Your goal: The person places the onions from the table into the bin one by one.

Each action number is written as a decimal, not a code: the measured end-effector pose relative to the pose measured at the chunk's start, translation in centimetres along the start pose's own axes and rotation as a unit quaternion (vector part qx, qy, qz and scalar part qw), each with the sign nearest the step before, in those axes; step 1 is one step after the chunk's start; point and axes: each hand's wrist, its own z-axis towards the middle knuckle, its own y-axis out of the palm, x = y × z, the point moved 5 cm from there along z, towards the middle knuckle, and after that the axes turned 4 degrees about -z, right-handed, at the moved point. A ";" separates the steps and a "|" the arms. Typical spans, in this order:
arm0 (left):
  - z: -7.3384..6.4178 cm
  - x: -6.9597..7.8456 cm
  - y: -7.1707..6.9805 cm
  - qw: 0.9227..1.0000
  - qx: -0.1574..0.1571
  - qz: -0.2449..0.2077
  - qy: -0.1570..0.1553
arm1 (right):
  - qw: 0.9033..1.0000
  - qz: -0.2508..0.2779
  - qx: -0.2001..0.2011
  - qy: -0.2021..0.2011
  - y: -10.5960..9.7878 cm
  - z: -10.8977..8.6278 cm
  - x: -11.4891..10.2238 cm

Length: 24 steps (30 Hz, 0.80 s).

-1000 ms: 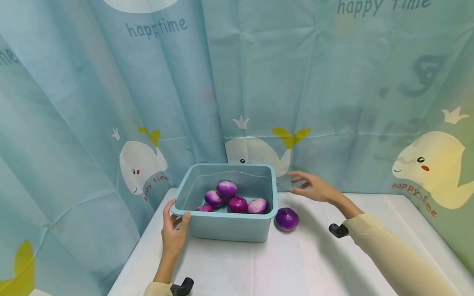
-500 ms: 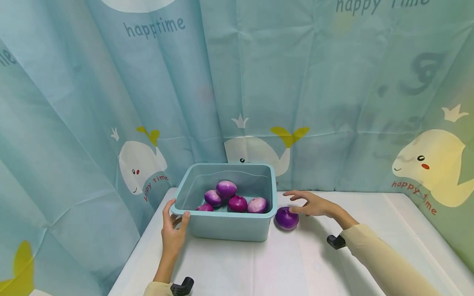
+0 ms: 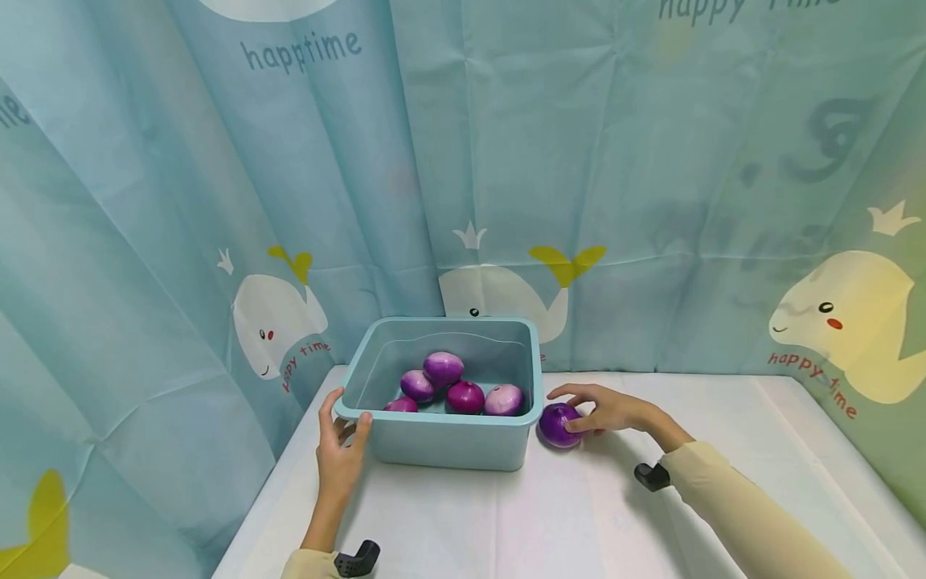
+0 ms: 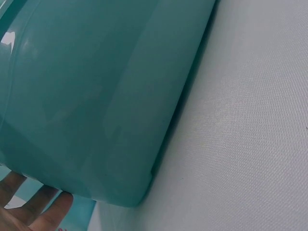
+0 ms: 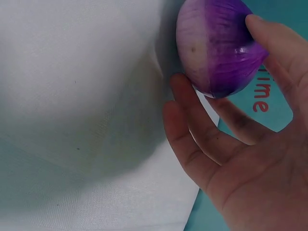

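A purple onion [image 3: 559,425] sits on the table just right of a light blue plastic box [image 3: 448,444]. My right hand [image 3: 611,408] holds this onion, thumb on its near side and fingers reaching round behind; in the right wrist view the onion [image 5: 219,48] shows a pale half and a purple half, with the thumb and fingers of the hand [image 5: 260,168] about it. At the box's front left corner my left hand [image 3: 338,462] grips the rim. The left wrist view shows the box wall [image 4: 96,106] close up, fingers [image 4: 53,211] at its edge.
Inside the box lie several purple onions [image 3: 465,397], one of them partly hidden by the front wall. The white table [image 3: 615,523] extends to the right and toward me. A blue curtain [image 3: 506,161] with whale prints hangs directly behind the table and along its left.
My right hand has come down from above the table at the right and closed its fingers round the onion beside the box. The left hand has stayed at the rim.
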 end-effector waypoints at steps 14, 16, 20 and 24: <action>0.0 0.0 0.1 1.000 -0.001 0.007 -0.004 | 1.000 -0.005 -0.009 -0.010 0.2 -0.2 -0.3; 0.0 0.0 0.1 1.000 -0.002 0.005 -0.007 | 1.000 -0.005 -0.010 -0.010 0.2 -0.2 -0.3; 0.1 0.0 0.1 1.000 0.000 0.006 -0.006 | 1.000 0.002 -0.013 -0.010 0.2 -0.1 -0.3; 0.1 0.0 0.1 1.000 0.002 0.005 -0.003 | 1.000 0.007 -0.013 -0.011 0.3 -0.1 -0.3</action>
